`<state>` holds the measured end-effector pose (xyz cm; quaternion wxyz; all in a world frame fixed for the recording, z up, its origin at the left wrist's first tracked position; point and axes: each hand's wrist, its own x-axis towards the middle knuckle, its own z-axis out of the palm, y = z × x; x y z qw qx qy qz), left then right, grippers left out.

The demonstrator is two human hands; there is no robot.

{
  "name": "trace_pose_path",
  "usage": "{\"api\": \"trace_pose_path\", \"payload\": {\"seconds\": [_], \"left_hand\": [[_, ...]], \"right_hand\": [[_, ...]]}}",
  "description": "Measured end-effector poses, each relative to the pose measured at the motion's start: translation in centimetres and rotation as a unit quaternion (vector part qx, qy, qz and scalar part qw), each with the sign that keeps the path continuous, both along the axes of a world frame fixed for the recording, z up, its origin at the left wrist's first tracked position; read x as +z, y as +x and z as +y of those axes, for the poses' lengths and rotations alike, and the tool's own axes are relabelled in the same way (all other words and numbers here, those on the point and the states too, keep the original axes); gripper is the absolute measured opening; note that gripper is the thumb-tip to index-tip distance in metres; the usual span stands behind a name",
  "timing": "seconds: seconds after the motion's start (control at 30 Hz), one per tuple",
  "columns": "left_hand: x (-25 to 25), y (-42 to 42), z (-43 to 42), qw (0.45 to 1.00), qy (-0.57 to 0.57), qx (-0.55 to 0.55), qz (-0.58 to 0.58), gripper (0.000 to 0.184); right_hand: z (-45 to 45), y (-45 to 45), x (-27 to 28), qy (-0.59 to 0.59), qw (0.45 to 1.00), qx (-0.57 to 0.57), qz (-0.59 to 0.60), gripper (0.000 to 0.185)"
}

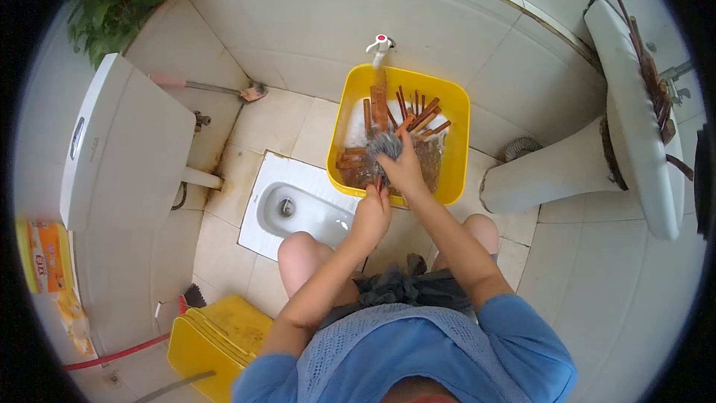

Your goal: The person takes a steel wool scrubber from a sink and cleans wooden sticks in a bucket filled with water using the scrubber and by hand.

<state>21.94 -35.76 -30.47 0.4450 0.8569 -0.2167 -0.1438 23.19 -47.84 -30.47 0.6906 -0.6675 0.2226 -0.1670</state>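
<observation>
My right hand (403,169) is closed around a grey steel wool scrubber (382,146) over the near part of a yellow bucket (464,130). Just below it, at the near rim, my left hand (372,214) pinches a thin reddish-brown stick (380,181) whose far end runs under the scrubber. Water and several brown wooden sticks (379,108) are in the bucket, some leaning on the far wall and some lying to the left. A tap (380,43) with a red mark runs water into it.
A squat toilet (313,213) lies in the floor left of the bucket. On the right stands a white pedestal sink (641,112) with more sticks (652,82) on it. A second yellow bin (216,339) is at lower left, and a long-handled brush (252,92) leans in the corner.
</observation>
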Motion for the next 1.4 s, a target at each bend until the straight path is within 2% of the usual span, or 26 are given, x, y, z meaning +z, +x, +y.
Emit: {"api": "trace_pose_path", "payload": {"seconds": [0.03, 0.07, 0.13, 0.2, 0.27, 0.3, 0.33, 0.4, 0.47, 0.5, 0.53, 0.57, 0.6, 0.63, 0.67, 0.73, 0.83, 0.9, 0.97, 1.0, 1.03, 1.07, 1.13, 1.23, 1.33, 1.4], "left_hand": [[1.5, -0.2, 1.1, 0.99, 0.136, -0.036, 0.02, 0.026], [1.7, -0.2, 1.8, 0.989, 0.143, -0.034, 0.02, 0.026], [2.0, -0.7, 3.0, 0.989, 0.14, -0.042, -0.001, 0.027], [2.8, -1.7, 4.3, 0.987, 0.153, -0.046, 0.019, 0.026], [3.5, -3.5, 5.8, 0.987, 0.135, -0.083, 0.02, 0.025], [3.6, -4.7, 7.0, 0.986, 0.133, -0.095, 0.016, 0.025], [3.6, -5.9, 8.5, 0.985, 0.131, -0.108, 0.011, 0.024], [4.8, -7.1, 11.6, 0.978, 0.166, -0.124, 0.033, 0.024], [3.8, -5.7, 14.7, 0.975, 0.205, -0.084, 0.023, 0.022], [3.8, -3.3, 15.9, 0.984, 0.161, -0.06, -0.053, 0.022], [5.6, -1.0, 15.5, 0.985, 0.11, -0.035, -0.125, 0.021], [7.6, 0.5, 14.8, 0.991, 0.094, 0.035, -0.084, 0.022], [9.4, 3.0, 14.0, 0.99, 0.034, 0.0, -0.137, 0.024], [13.8, 4.2, 11.9, 0.987, 0.078, -0.01, -0.143, 0.022], [15.9, 5.6, 10.1, 0.972, -0.031, -0.042, -0.227, 0.019], [22.9, 6.8, 6.0, 0.96, -0.036, -0.111, -0.254, 0.019], [33.2, 5.6, -2.1, 0.914, -0.054, -0.22, -0.337, 0.021], [38.4, 3.9, -8.2, 0.854, -0.075, -0.321, -0.403, 0.031], [41.6, 2.8, -15.1, 0.743, -0.11, -0.467, -0.466, 0.04], [43.7, 0.1, -17.5, 0.703, -0.077, -0.496, -0.504, 0.037], [45.7, -2.4, -18.8, 0.76, 0.091, -0.456, -0.454, 0.044], [46.0, -3.0, -21.6, 0.702, 0.144, -0.497, -0.489, 0.053], [44.5, -4.5, -23.7, 0.675, 0.097, -0.498, -0.535, 0.048], [45.6, -7.4, -20.7, 0.81, 0.126, -0.425, -0.384, 0.046], [40.4, -2.1, -17.8, 0.749, -0.136, -0.37, -0.533, 0.036], [35.5, 3.7, -15.6, 0.729, -0.213, -0.316, -0.569, 0.03]], "right_hand": [[-0.4, 1.4, -0.1, -0.122, 0.989, -0.036, 0.076, 0.068], [-0.8, 2.9, -0.4, -0.24, 0.957, -0.07, 0.149, 0.065], [-3.1, 5.6, -3.3, -0.054, 0.983, -0.051, 0.166, 0.066], [-5.0, 6.7, 0.2, -0.045, 0.978, -0.093, 0.179, 0.058], [-9.0, 9.0, -4.4, -0.004, 0.978, -0.165, 0.125, 0.052], [-9.8, 8.5, -1.4, -0.063, 0.965, -0.213, 0.14, 0.042], [-13.3, 9.4, -2.3, 0.082, 0.951, -0.237, 0.179, 0.031], [-16.8, 7.4, 0.2, 0.083, 0.977, -0.169, 0.095, 0.029], [-18.5, 5.7, -0.6, -0.027, 0.985, -0.09, 0.147, 0.026], [-17.5, 4.0, -0.5, -0.12, 0.976, -0.066, 0.17, 0.033], [-15.1, 1.6, 2.0, -0.208, 0.955, -0.008, 0.21, 0.044], [-14.4, 0.3, -0.5, -0.311, 0.924, 0.045, 0.218, 0.051], [-12.3, -2.1, 0.4, -0.322, 0.92, 0.122, 0.19, 0.054], [-11.4, -3.4, -0.4, -0.366, 0.884, 0.226, 0.181, 0.052], [-10.3, -4.6, -3.3, -0.434, 0.845, 0.252, 0.186, 0.049], [-7.4, -6.8, -1.2, -0.432, 0.794, 0.284, 0.319, 0.048], [-7.2, -6.7, -1.1, -0.45, 0.781, 0.259, 0.347, 0.047], [-7.1, -7.1, -0.7, -0.446, 0.79, 0.244, 0.344, 0.047], [-6.9, -7.0, -0.4, -0.441, 0.793, 0.23, 0.351, 0.046], [-7.0, -7.2, -0.4, -0.44, 0.793, 0.231, 0.353, 0.046], [-7.0, -7.2, -0.5, -0.442, 0.792, 0.224, 0.356, 0.046], [-6.7, -6.8, -0.9, -0.443, 0.79, 0.226, 0.357, 0.046], [-7.1, -6.6, -2.4, -0.445, 0.792, 0.226, 0.351, 0.048], [-6.8, -7.4, -0.2, -0.448, 0.796, 0.23, 0.335, 0.054], [-6.0, -7.5, 0.3, -0.444, 0.8, 0.216, 0.341, 0.053], [-5.8, -7.3, 0.7, -0.439, 0.8, 0.207, 0.352, 0.052]]}}
